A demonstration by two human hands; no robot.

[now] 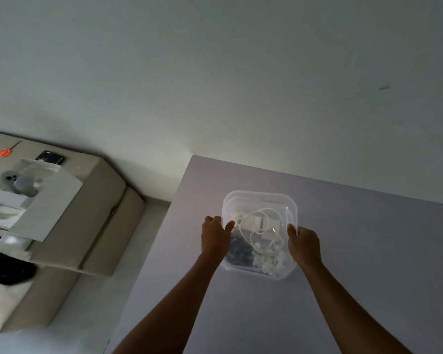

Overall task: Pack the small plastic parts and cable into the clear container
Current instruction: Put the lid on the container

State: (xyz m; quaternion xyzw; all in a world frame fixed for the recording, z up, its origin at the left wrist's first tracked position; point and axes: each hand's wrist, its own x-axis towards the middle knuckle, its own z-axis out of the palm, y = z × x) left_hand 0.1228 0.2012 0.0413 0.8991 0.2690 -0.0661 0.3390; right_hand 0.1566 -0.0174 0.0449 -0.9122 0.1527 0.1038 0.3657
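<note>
A clear square container [260,198] stands on the grey table [368,251]. Inside it lie a coiled white cable [262,227], small pale plastic parts [271,263] at the near side and dark parts [239,251] at the near left. A clear lid seems to lie over the top, but I cannot tell for sure. My left hand [215,235] grips the container's left edge, thumb on top of the rim. My right hand [303,242] grips its right edge, thumb up against the rim.
The table's left edge runs down from its far left corner [193,157]; a plain wall stands behind. To the left, beige cushioned furniture [97,226] carries an open white box [41,200], grey items, a dark phone [50,157] and an orange-handled tool [4,152].
</note>
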